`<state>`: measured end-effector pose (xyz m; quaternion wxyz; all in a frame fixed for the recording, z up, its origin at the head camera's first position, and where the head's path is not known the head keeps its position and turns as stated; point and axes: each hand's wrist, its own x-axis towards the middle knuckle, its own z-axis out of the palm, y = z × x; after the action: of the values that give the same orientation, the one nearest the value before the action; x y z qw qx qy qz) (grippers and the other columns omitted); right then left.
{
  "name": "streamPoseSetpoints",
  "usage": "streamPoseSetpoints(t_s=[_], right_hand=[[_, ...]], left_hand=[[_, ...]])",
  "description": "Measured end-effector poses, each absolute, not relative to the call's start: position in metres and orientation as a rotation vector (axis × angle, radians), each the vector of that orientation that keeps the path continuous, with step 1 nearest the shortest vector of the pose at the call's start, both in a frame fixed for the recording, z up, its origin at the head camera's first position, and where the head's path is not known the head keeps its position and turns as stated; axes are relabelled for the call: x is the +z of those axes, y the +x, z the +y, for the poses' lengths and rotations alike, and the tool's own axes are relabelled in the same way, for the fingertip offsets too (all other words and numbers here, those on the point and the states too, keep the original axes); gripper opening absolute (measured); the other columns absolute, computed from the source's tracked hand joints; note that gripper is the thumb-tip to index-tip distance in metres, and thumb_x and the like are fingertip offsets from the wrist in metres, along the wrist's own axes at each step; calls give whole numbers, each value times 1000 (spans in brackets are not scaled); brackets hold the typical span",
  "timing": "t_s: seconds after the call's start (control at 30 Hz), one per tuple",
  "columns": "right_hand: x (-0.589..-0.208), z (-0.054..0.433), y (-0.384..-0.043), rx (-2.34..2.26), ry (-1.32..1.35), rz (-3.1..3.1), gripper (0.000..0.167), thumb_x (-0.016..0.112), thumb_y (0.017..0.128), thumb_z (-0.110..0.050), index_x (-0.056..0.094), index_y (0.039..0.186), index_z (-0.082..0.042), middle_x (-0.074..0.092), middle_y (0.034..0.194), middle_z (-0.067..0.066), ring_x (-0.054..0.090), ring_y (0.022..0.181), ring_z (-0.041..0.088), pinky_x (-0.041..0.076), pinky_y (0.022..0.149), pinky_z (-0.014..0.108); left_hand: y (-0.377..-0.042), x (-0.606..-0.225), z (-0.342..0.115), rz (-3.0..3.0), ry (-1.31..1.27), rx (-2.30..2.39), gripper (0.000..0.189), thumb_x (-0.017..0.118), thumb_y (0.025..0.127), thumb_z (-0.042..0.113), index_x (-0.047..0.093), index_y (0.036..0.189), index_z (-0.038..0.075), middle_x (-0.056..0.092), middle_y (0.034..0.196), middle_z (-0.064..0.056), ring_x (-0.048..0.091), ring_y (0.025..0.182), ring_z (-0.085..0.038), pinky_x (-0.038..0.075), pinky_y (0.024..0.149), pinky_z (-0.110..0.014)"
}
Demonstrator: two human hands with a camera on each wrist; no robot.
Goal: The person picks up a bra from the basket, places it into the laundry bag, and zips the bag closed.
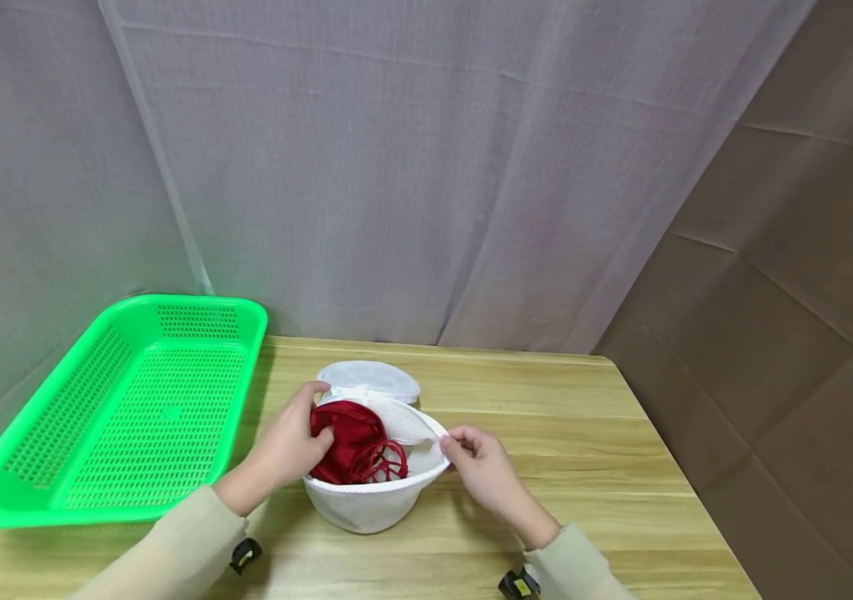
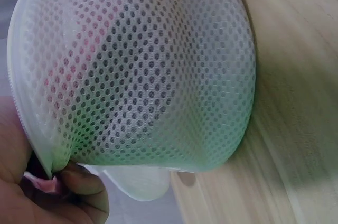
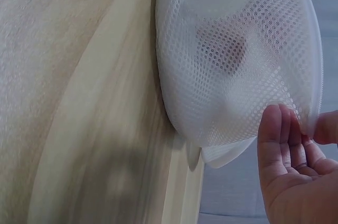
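A white mesh laundry bag [image 1: 362, 510] stands on the table with its round lid [image 1: 373, 379] folded back behind it. Inside lies a dark red bra [image 1: 351, 425], its thin straps bunched at the front. My left hand [image 1: 287, 446] pinches the bag's left rim, the thumb on the inside against the red fabric. On the opposite side, my right hand [image 1: 488, 471] pinches the rim between thumb and fingers, drawing it out to a point. Through the mesh wall [image 2: 142, 76] in the left wrist view, reddish fabric shows faintly.
To the left sits a green plastic basket [image 1: 252, 375] with perforated sides and floor. The wood-grain table [image 1: 569, 425] extends to the right of the bag. A grey curtain [image 1: 396, 183] hangs behind, and brown cloth [image 1: 794, 333] covers the right side.
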<state>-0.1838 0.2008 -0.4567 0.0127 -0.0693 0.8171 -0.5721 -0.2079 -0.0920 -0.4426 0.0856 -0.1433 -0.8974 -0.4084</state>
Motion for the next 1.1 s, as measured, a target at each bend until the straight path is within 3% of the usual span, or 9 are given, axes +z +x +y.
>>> streamPoseSetpoints(t_s=[0.23, 0.37, 0.53, 0.77, 0.9, 1.1], right_hand=[[-457, 202, -182, -1751, -263, 2540, 18, 58, 98, -13, 65, 99, 3, 68, 87, 10, 65, 75, 19, 55, 73, 42], [-457, 202, -181, -1735, -295, 2542, 19, 57, 98, -15, 65, 99, 2, 68, 86, 10, 66, 75, 19, 55, 74, 45], [-459, 202, -182, -1730, -278, 2545, 19, 57, 98, -15, 65, 99, 2, 67, 87, 9, 65, 75, 20, 54, 74, 47], [-458, 201, -181, -1750, -248, 2535, 19, 58, 98, -15, 66, 100, 2, 68, 87, 12, 65, 75, 19, 56, 71, 40], [-458, 201, -180, -1763, -261, 2521, 20, 57, 98, -14, 65, 102, 4, 68, 88, 13, 65, 75, 20, 56, 70, 38], [-458, 202, -179, -1731, -290, 2534, 20, 57, 98, -16, 65, 101, 3, 68, 87, 10, 65, 74, 19, 55, 73, 44]], left_hand=[[-205, -436, -90, -2691, -426, -1309, 54, 74, 84, 21, 50, 128, 1, 56, 85, -4, 52, 72, -16, 46, 64, -33], [-206, -437, -92, -2692, -370, -1486, 49, 65, 92, 35, 52, 127, 3, 56, 88, -4, 53, 77, -16, 46, 67, -32], [-208, -438, -93, -2682, -291, -1601, 39, 55, 98, 34, 56, 124, 5, 58, 93, -6, 56, 82, -17, 47, 72, -33], [-207, -435, -93, -2715, -189, -1775, 45, 62, 94, 37, 59, 121, 3, 61, 97, -7, 57, 88, -19, 48, 76, -33], [-206, -436, -92, -2715, -164, -1881, 50, 68, 89, 36, 58, 122, 0, 61, 91, -7, 58, 82, -18, 48, 71, -31], [-206, -439, -88, -2726, -202, -1844, 50, 75, 84, 26, 57, 120, -4, 56, 78, -5, 52, 70, -14, 45, 61, -27]])
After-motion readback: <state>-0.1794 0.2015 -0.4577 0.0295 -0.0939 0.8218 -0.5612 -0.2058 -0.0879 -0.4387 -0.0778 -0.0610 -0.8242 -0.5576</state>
